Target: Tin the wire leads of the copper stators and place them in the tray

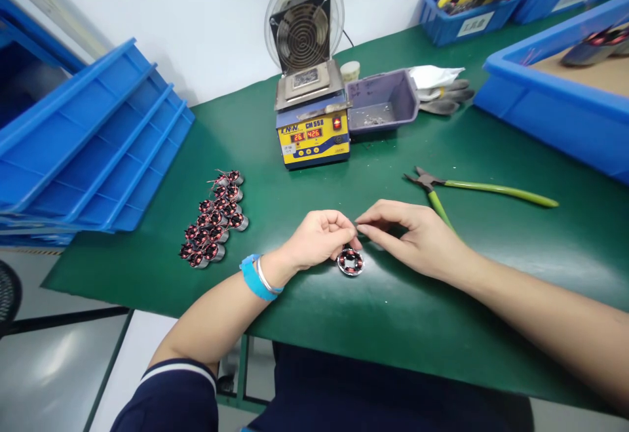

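One ring-shaped motor part [350, 262] is showing a shiny metal rim around dark slots and copper-red windings, its middle open, just above or on the green table [314, 314]. The left hand [329, 238] is pinching at its upper edge; the right hand [405, 232] is bringing thumb and forefinger nearly together beside it.

White wall [196, 19], blue crates [101, 147] (tilted).

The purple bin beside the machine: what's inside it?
Small, pale bits lie scattered on the floor of the purple bin, too small to identify. The yellow-fronted machine hides part of its left end, and anything there.
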{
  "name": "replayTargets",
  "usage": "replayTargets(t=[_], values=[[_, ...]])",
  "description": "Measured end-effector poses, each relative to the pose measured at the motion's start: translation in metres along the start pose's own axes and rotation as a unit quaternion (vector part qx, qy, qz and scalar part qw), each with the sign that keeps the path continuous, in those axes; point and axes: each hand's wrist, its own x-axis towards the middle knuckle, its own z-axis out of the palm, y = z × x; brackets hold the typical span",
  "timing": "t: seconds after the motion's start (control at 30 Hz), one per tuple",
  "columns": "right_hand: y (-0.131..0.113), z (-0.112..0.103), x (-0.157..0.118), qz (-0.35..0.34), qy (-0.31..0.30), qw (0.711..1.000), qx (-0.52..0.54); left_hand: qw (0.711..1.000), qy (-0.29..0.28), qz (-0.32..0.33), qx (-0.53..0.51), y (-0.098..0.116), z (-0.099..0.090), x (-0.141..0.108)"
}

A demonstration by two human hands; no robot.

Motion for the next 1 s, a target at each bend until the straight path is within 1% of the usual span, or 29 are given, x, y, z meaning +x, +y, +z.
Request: replayTargets(t=[0.17,0.27,0.33,0.43,0.5,0.63,0.7,0.83,1.0], values=[[-0.003,0.0,0.0,0.012,-0.003,1.0,0.005,1.0,0.02,-0.002,0.011,0.0,0.002,-0.001],[-0.003,0.003,0.0,0.035,-0.006,0.998,0.044,0.999,0.03,0.003,0.018,-0.001,0.003,-0.001],[-0.002,0.005,-0.001,0.061,0.012,0.996,0.068,0.999,0.038,0.007,0.021,-0.001,0.003,-0.001],[-0.001,0.006,-0.004,0.083,0.06,0.993,0.056,0.999,0.041,0.017,0.022,-0.002,0.003,0.0],[-0.002,0.007,-0.007,0.069,0.07,0.995,0.032,0.999,0.039,0.024,0.018,-0.002,0.003,0.0],[-0.007,0.008,-0.011,0.016,0.062,0.998,-0.001,0.999,0.035,0.03,0.016,-0.002,0.003,0.001],[-0.009,0.009,-0.011,0.002,0.062,0.998,-0.005,0.999,0.031,0.032,0.018,-0.002,0.003,0.001],[-0.01,0.009,-0.011,-0.003,0.063,0.998,-0.012,0.999,0.028,0.033,0.02,-0.002,0.002,0.001],[-0.008,0.008,-0.012,0.006,0.065,0.998,-0.022,0.999,0.024,0.029,0.024,-0.002,0.002,0.001]])
